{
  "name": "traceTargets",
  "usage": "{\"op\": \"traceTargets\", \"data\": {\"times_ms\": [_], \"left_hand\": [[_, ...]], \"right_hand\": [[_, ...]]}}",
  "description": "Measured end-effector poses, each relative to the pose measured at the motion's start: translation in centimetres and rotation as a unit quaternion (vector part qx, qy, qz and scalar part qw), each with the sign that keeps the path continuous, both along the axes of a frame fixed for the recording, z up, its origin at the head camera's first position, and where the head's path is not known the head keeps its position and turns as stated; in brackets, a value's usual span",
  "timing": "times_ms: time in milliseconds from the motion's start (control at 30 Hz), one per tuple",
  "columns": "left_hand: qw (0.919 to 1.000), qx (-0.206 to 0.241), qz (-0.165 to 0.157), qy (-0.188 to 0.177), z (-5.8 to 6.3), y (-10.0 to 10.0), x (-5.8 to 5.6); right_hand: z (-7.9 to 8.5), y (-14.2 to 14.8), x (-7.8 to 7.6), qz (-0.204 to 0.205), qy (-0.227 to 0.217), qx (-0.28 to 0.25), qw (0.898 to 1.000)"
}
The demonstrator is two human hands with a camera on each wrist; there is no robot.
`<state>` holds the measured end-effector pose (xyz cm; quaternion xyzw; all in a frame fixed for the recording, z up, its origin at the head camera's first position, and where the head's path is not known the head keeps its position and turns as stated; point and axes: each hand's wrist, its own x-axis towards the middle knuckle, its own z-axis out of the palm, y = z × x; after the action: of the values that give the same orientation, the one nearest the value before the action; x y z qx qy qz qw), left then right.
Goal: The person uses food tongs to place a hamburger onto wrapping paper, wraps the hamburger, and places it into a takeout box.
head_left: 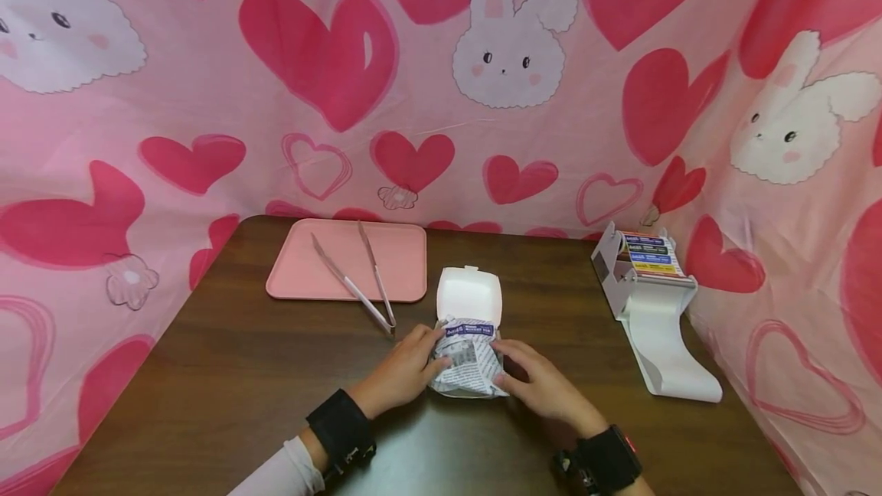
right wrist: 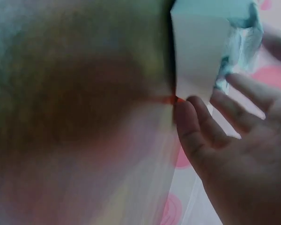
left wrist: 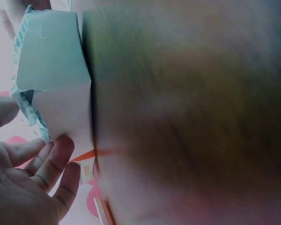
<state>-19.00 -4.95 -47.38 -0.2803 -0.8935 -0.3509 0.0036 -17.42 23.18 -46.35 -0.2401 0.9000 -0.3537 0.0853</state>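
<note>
A white paper clamshell box (head_left: 470, 293) stands on the table with its lid raised toward the back. In it sits a bundle wrapped in printed paper (head_left: 463, 377), with a purple sealing strip across its top. My left hand (head_left: 405, 370) is at the left side of the box, its thumb and forefinger touching the wrapped bundle. From the right, my right hand (head_left: 540, 381) reaches to the other side, thumb and forefinger at the paper's edge. Both wrist views show relaxed, spread fingers beside the box wall (left wrist: 63, 112), fingertips right at its side.
Behind and left lies a pink tray (head_left: 296, 274), with metal tongs (head_left: 354, 291) resting across its front edge. A white dispenser (head_left: 651, 274) holding colored label rolls stands at the right, a white strip curling out of it. Patterned pink cloth (head_left: 427, 98) surrounds the wooden table (head_left: 227, 373).
</note>
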Motion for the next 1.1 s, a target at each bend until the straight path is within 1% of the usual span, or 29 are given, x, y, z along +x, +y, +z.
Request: {"op": "traceTargets", "data": {"times_ms": [100,200,333,467,533,600,700,833,967,1100], "left_hand": [[1.0000,-0.005,-0.002,-0.001,0.0,0.0,0.0],[1.0000,-0.003,-0.006,-0.007,0.1,0.0,-0.1],[0.9998,0.005,-0.009,-0.016,0.1,0.0,-0.1],[0.9997,0.012,-0.012,-0.017,0.0,-0.1,-0.2],[0.9997,0.012,-0.012,-0.019,-0.1,-0.1,-0.2],[0.9997,0.012,-0.011,-0.021,-0.1,-0.1,-0.3],[0.9995,0.007,-0.008,-0.030,-0.2,-0.1,-0.3],[0.9994,0.008,-0.010,-0.034,-0.3,-0.1,-0.3],[0.9992,0.014,-0.011,-0.036,-0.3,0.0,-0.4],[0.9990,0.015,-0.008,-0.041,-0.2,0.0,-0.5]], "right_hand": [[0.4,0.4,0.1,0.007,-0.035,-0.002,0.999],[0.5,0.6,0.1,0.007,-0.051,0.001,0.999],[0.4,0.6,0.1,0.003,-0.034,0.003,0.999],[0.2,0.4,0.0,0.000,-0.007,0.008,1.000],[0.2,0.4,0.0,-0.001,-0.002,0.009,1.000],[0.3,0.3,0.0,0.001,-0.006,0.008,1.000],[0.4,0.3,0.0,0.004,-0.025,0.001,1.000],[0.3,0.3,0.1,0.005,-0.046,-0.007,0.999],[0.3,0.1,0.0,-0.010,-0.051,-0.015,0.999],[0.5,-0.5,-0.2,-0.045,-0.061,-0.016,0.997]]}}
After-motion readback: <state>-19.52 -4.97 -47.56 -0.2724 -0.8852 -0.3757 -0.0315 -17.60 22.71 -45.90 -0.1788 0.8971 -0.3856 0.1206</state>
